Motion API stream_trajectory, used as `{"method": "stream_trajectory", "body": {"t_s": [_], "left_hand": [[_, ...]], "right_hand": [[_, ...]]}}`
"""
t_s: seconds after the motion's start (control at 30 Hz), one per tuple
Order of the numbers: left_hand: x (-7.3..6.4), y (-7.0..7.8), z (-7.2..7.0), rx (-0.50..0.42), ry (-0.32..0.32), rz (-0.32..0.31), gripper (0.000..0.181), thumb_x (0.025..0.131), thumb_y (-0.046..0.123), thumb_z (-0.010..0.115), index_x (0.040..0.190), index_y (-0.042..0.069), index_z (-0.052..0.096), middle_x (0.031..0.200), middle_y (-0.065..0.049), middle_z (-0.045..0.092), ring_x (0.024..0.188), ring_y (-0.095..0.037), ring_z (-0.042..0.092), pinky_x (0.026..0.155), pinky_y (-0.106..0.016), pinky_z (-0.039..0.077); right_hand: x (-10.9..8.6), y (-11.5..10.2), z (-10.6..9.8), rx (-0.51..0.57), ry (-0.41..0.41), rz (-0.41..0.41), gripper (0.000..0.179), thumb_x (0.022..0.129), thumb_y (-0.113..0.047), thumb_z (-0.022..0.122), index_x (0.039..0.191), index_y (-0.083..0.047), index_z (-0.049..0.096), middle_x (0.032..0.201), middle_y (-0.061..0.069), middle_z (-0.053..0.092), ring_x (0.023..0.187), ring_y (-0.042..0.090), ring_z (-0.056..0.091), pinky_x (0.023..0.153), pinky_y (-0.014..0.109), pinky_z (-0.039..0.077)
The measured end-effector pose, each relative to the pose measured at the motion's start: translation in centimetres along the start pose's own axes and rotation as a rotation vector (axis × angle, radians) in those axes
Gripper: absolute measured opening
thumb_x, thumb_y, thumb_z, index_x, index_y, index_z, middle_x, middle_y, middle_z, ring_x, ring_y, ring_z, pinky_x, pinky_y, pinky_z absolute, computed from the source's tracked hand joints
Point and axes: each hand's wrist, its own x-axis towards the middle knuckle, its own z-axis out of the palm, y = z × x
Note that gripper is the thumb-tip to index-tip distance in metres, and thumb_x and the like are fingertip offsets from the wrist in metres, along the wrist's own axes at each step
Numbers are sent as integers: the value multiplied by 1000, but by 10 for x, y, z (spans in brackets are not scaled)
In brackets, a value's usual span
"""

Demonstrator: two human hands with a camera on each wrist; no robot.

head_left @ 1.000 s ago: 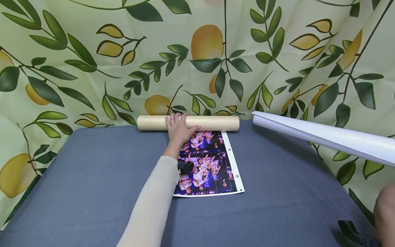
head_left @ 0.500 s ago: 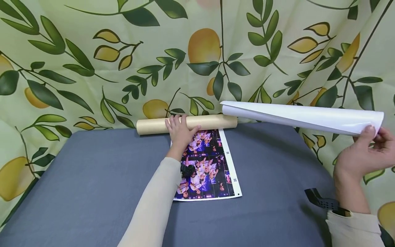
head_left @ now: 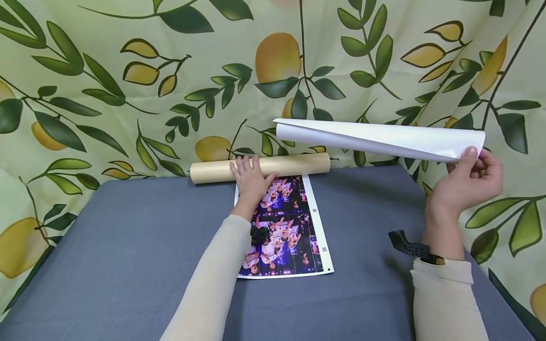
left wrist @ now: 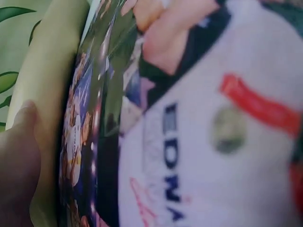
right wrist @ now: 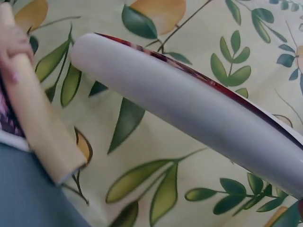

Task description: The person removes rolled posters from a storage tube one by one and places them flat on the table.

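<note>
My left hand rests over a tan tube, fingers spread across its top and thumb toward its near side. Under the tube lies a glossy colour print with a white margin, showing people in white shirts. It fills most of the left wrist view, where the thumb lies on the tube. My right hand pinches the right end of a loosely rolled poster, white outside, held in the air above the tube's right part. Its dark and red printed inside shows along the opening in the right wrist view.
A blue-grey cloth covers the table. Behind it hangs a curtain patterned with leaves and orange fruit, close to the table's back edge. Each wrist wears a black strap mount.
My right hand has come into view from the right, carrying the rolled poster leftward and up over the tube. The left hand stays on the tube, whose right end has tilted slightly away.
</note>
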Motion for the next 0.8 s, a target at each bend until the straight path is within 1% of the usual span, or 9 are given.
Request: {"method": "stream_trajectory", "body": {"t_s": [0.07,0.13,0.2,0.27,0.33,0.4,0.5,0.67,0.8], "left_hand": [[1,0,0,18,0,13,94,92,77,44,160,17,21,166,-18,19,157,-41,6,126,-59,-6],[0,0,-1,49,-19,39,93,94,74,43,162,16,17,166,-19,17,157,-42,5,126,-60,-6],[-1,0,-1,68,-47,74,90,98,69,44,163,15,12,167,-20,15,157,-42,4,126,-61,-5],[-3,-2,-1,60,-69,113,86,101,60,46,163,15,8,167,-21,13,157,-42,2,126,-62,-5],[-5,-4,-2,19,-62,147,82,102,49,52,162,14,10,166,-22,14,157,-42,2,126,-62,-4],[-6,-7,-3,-25,-27,181,76,102,39,58,161,12,17,164,-22,20,156,-42,6,126,-61,-3],[-6,-10,-4,-50,15,225,69,102,30,60,158,11,25,161,-21,25,155,-42,9,126,-61,-1],[-4,-8,-6,3,-10,277,66,104,29,56,158,10,25,162,-19,24,154,-43,10,127,-60,0],[-1,-3,-3,60,-52,296,69,104,30,55,160,12,21,164,-19,19,155,-43,9,127,-60,-1]], "right_hand": [[-4,4,3,7,3,20,6,94,-3,68,94,-2,73,88,9,61,78,16,61,73,25,61],[-8,8,5,8,3,38,6,94,-3,68,94,-2,73,87,10,61,76,16,60,70,24,59],[-10,12,5,12,-6,53,6,94,-3,67,96,0,72,88,10,61,76,16,60,69,23,59],[-12,15,5,13,-21,80,6,94,-3,68,98,1,70,90,10,60,78,16,61,70,23,59],[-13,18,4,6,-34,103,9,94,-4,68,100,1,70,92,9,59,80,16,62,73,23,60],[-15,21,4,-10,-45,119,9,94,-5,67,101,0,70,93,9,59,82,16,62,75,23,60],[-19,25,4,-17,-60,127,9,95,-5,67,102,-2,70,94,9,59,85,17,63,78,24,61],[-21,30,7,-2,-82,122,10,95,-6,67,103,-1,70,93,9,59,85,17,64,79,25,61],[-19,30,8,-23,-65,130,9,95,-6,68,102,-3,71,92,8,59,82,16,64,75,23,60]]}}
